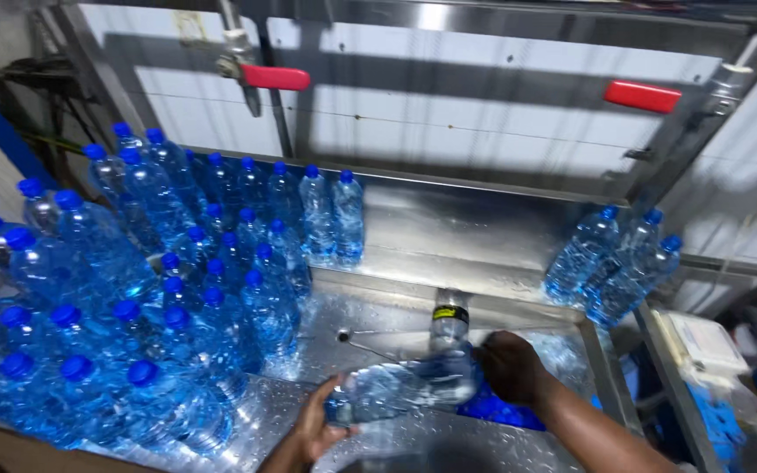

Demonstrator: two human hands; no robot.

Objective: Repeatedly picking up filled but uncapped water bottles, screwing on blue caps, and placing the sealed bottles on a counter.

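A: Where are the hands?

B: Left hand (313, 431) is curled around the base end of a clear plastic water bottle (400, 390) lying sideways over the wet stainless-steel table (475, 245). Right hand (508, 366) is closed on its neck end. Motion blur hides whether a cap is on.

A: Surroundings?

B: Capped blue-topped bottles (133, 289) stand massed at left; 3 more lean at right (615, 263). A short capless bottle with a black-and-yellow band (451, 317) stands just behind the hands.

A: Handling advice?

B: My judgement: the wet plastic is slippery, so keep both ends gripped and clear of the standing rows.
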